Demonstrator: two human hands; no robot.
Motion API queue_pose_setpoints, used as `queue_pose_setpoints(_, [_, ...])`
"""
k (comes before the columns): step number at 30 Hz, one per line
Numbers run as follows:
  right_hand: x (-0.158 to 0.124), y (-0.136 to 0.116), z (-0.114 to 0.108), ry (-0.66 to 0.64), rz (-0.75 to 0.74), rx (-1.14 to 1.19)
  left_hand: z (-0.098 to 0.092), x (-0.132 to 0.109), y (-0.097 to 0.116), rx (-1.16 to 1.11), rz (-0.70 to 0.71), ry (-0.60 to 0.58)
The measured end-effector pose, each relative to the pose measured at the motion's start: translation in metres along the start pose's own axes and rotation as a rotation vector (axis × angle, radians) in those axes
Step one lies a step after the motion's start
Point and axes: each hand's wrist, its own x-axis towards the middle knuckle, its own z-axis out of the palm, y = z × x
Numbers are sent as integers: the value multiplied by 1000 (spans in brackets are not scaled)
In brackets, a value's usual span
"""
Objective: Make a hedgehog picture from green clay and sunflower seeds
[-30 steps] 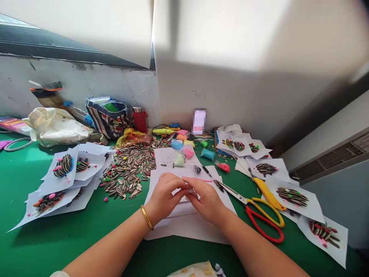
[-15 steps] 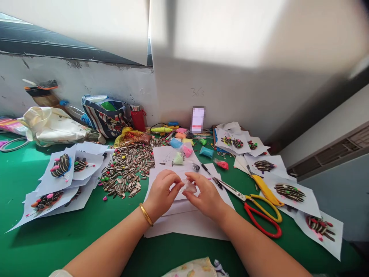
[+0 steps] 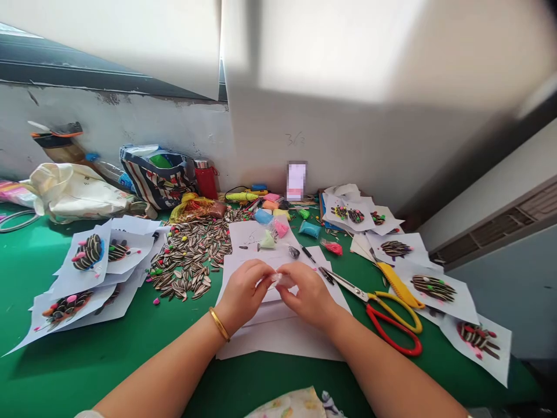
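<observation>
My left hand (image 3: 244,288), with a gold bangle on the wrist, and my right hand (image 3: 308,293) meet over a stack of white paper sheets (image 3: 282,337). Both pinch a small clear plastic packet (image 3: 281,281) between their fingertips; its contents are too small to make out. A pile of striped sunflower seeds (image 3: 191,255) lies just left of the sheets. Small coloured clay packets (image 3: 278,223) sit beyond my hands.
Red-and-yellow scissors (image 3: 387,316) and a yellow-handled knife (image 3: 394,281) lie right of the sheets. Finished seed pictures on paper cover the left (image 3: 89,255) and the right (image 3: 433,287) of the green table (image 3: 108,360). Bags (image 3: 159,177) and a red bottle (image 3: 205,180) stand by the wall.
Both hands stay together over the sheets, fingers shifting slightly on the clear packet. The camera has drifted a little, moving the scene leftward.
</observation>
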Motion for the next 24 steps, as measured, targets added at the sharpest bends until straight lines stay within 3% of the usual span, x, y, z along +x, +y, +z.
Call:
queue_pose_setpoints(7, [4, 0, -4, -49, -58, 19, 0, 1, -2, -6, -11, 19])
queue_pose_setpoints(10, [6, 14, -12, -11, -57, -37, 1, 1, -8, -18, -47, 58])
queue_pose_setpoints(14, [11, 45, -35, 81, 85, -261, 0, 4, -19, 22, -141, 115])
queue_pose_setpoints(19, [12, 74, -51, -25, 410, -595, 0, 5, -30, 139, -181, -18])
queue_pose_setpoints(24, [10, 77, -47, -118, 469, -698, 4, 2, -30, 225, -88, -198])
